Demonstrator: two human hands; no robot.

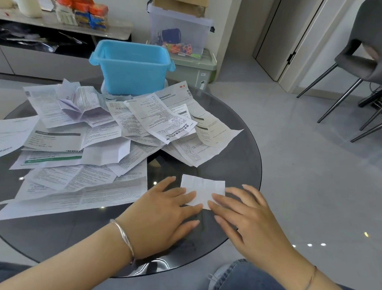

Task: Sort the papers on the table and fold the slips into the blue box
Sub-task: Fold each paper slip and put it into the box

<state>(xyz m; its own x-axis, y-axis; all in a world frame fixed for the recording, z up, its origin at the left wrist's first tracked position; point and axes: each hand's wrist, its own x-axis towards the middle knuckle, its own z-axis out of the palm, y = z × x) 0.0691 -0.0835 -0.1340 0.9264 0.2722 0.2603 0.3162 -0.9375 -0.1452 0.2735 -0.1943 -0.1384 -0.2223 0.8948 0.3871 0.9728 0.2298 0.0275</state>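
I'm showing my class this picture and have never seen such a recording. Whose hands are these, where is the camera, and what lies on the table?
No machine here: a person wears one camera on the head, looking forward and down, so you see their own arms. The left hand and right hand lie flat, fingers straight, pressing a small white slip onto the round dark glass table. Neither hand grips anything. To the left lies a loose pile of printed papers, and behind it stands an open blue box.
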